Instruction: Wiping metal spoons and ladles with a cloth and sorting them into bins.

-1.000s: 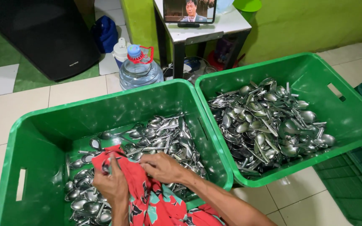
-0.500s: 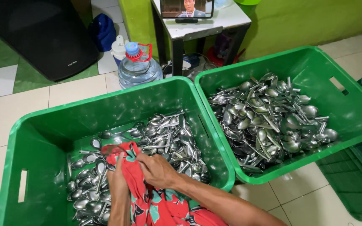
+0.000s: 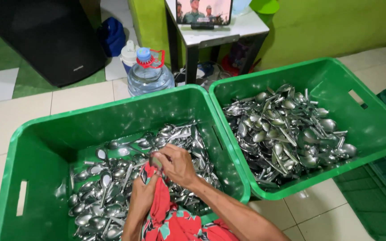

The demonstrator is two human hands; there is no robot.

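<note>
Over the left green crate [image 3: 32, 147], filled with several metal spoons [image 3: 108, 187], my left hand [image 3: 143, 196] grips a red floral cloth [image 3: 166, 214]. My right hand [image 3: 178, 165] pinches a metal spoon [image 3: 156, 160] by its bowl, just above the cloth's top fold. Both hands are close together near the middle of the crate. The spoon's handle is hidden under my fingers and the cloth.
A second green crate [image 3: 380, 129] at the right holds a heap of spoons [image 3: 287, 129]. Behind the crates stand a large water bottle [image 3: 149, 73], a black speaker [image 3: 45, 35], and a small table [image 3: 220, 31] with a screen. Dark green crates [image 3: 380, 192] lie at far right.
My hands have shifted right and up with the cloth bunched tighter. A spoon bowl now shows between my right fingers.
</note>
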